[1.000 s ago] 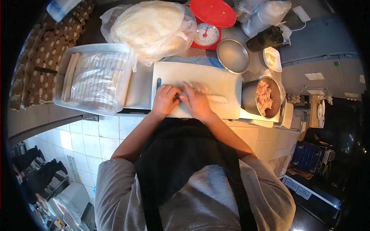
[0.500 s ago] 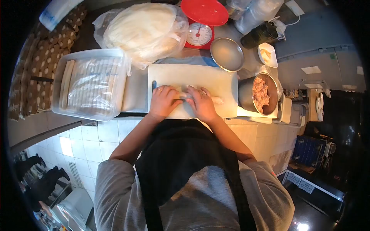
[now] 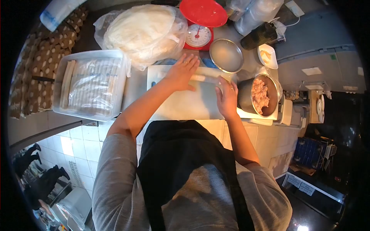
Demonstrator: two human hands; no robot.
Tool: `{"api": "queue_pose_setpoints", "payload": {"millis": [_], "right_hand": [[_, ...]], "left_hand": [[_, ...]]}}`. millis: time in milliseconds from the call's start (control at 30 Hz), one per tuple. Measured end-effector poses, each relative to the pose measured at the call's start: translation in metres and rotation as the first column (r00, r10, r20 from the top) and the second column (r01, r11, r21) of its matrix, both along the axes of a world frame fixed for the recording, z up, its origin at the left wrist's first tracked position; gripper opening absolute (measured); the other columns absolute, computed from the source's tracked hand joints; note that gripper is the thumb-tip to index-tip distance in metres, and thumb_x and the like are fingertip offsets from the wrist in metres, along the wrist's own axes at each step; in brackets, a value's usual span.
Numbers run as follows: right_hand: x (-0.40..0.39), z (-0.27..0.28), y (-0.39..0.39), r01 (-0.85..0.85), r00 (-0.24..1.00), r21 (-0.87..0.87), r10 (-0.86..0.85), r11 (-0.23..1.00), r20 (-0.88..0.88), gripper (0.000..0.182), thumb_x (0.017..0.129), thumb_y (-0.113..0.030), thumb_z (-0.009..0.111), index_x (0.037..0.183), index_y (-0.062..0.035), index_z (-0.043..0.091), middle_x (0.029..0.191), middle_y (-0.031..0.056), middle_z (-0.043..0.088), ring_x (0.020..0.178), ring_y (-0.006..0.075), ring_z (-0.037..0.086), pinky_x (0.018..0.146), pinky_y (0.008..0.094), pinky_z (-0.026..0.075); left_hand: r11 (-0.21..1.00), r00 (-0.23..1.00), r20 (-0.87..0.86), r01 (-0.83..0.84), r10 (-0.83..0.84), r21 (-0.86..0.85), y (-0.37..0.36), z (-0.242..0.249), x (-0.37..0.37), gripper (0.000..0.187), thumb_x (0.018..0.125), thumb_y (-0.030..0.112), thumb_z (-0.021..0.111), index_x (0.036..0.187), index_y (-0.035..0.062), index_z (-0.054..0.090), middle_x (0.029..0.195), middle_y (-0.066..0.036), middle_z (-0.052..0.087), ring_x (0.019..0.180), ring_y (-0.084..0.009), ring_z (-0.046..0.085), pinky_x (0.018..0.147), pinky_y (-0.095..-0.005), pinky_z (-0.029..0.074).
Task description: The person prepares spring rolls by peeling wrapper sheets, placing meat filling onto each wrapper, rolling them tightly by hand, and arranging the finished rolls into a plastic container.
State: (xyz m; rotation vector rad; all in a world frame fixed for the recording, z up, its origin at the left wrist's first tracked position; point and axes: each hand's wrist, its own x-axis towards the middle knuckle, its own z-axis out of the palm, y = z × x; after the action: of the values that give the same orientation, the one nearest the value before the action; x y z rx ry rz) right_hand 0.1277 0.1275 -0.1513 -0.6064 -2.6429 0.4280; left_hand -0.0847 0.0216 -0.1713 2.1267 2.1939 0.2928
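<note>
A long pale roll (image 3: pixel 204 78) lies across the far part of the white cutting board (image 3: pixel 185 107). My left hand (image 3: pixel 182 74) is open and laid flat at the roll's left end, fingers pointing to the board's far edge and covering that end. At the other end my right hand (image 3: pixel 227 96) has its fingers apart, the fingertips beside or touching the roll. Right of the board, a steel pot (image 3: pixel 246 94) tipped towards me holds pinkish minced meat (image 3: pixel 260 97). A metal bowl (image 3: pixel 226 56) of cloudy liquid stands beyond the right hand.
On the left, a plastic tub (image 3: pixel 125 84) holds rows of pale rolls under plastic film. Behind it sits a bagged stack of thin wrappers (image 3: pixel 140 27). A red kitchen scale (image 3: pixel 198 36), a black bottle (image 3: pixel 260 35) and a white dish (image 3: pixel 267 56) line the back. Egg trays (image 3: pixel 48 61) stand far left.
Both hands have moved from the roll at the board's middle to its far side, the left forward and the right outward. The roll now lies farther from me, near the far edge.
</note>
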Motion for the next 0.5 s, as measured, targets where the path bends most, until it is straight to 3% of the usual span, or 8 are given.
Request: {"api": "queue_pose_setpoints", "payload": {"millis": [67, 167, 333, 433, 500], "right_hand": [[-0.017, 0.001, -0.001, -0.097, 0.995, 0.014, 0.097, 0.995, -0.004, 0.046, 0.084, -0.014, 0.063, 0.127, -0.0057, 0.048, 0.124, 0.0145, 0.057, 0.117, 0.0287, 0.052, 0.104, 0.0502, 0.03], [-0.048, -0.003, -0.004, -0.247, 0.969, 0.043, 0.246, 0.968, 0.031, 0.057, 0.076, -0.018, 0.07, 0.128, -0.0074, 0.048, 0.129, 0.0142, 0.053, 0.12, 0.0285, 0.049, 0.106, 0.0488, 0.029], [-0.084, -0.036, 0.003, -0.245, 0.969, 0.121, 0.24, 0.962, 0.053, 0.046, 0.073, -0.023, 0.073, 0.114, -0.0087, 0.058, 0.11, 0.0093, 0.058, 0.104, 0.0283, 0.054, 0.093, 0.0439, 0.037], [-0.091, -0.04, 0.005, -0.276, 0.961, 0.158, 0.267, 0.948, 0.076, 0.039, 0.071, -0.025, 0.074, 0.106, -0.0096, 0.063, 0.098, 0.0067, 0.058, 0.096, 0.0268, 0.055, 0.084, 0.0414, 0.039], [-0.09, -0.035, 0.002, -0.305, 0.952, 0.125, 0.304, 0.944, 0.033, 0.036, 0.072, -0.023, 0.074, 0.103, -0.0092, 0.064, 0.093, 0.0061, 0.058, 0.092, 0.0258, 0.056, 0.079, 0.0398, 0.04]], "left_hand": [[0.999, 0.998, -0.059, -0.019, 0.022, 0.046, 0.002, 0.015, -0.009, 0.103, 0.064, 0.044, 0.078, 0.143, 0.0, 0.029, 0.15, -0.018, 0.029, 0.143, -0.0303, 0.018, 0.116, -0.0456, 0.013], [0.986, 0.995, 0.06, -0.091, 0.083, 0.141, -0.024, 0.022, -0.002, 0.096, 0.066, 0.031, 0.08, 0.144, 0.0031, 0.03, 0.148, -0.017, 0.031, 0.141, -0.0314, 0.023, 0.116, -0.0458, 0.017], [0.927, 0.883, 0.446, -0.28, 0.147, 0.248, -0.09, -0.005, 0.045, 0.071, 0.071, 0.015, 0.075, 0.135, 0.0061, 0.045, 0.132, -0.016, 0.05, 0.124, -0.0362, 0.044, 0.107, -0.0455, 0.034], [0.929, 0.677, 0.689, -0.37, 0.258, 0.015, -0.112, -0.016, 0.069, 0.059, 0.078, 0.015, 0.073, 0.131, 0.005, 0.049, 0.124, -0.015, 0.055, 0.118, -0.032, 0.051, 0.103, -0.0433, 0.039], [0.878, 0.271, 0.928, -0.467, 0.256, -0.106, -0.113, -0.017, 0.077, 0.055, 0.081, 0.015, 0.071, 0.131, 0.0065, 0.049, 0.122, -0.012, 0.056, 0.116, -0.0265, 0.052, 0.1, -0.0403, 0.041]]}}
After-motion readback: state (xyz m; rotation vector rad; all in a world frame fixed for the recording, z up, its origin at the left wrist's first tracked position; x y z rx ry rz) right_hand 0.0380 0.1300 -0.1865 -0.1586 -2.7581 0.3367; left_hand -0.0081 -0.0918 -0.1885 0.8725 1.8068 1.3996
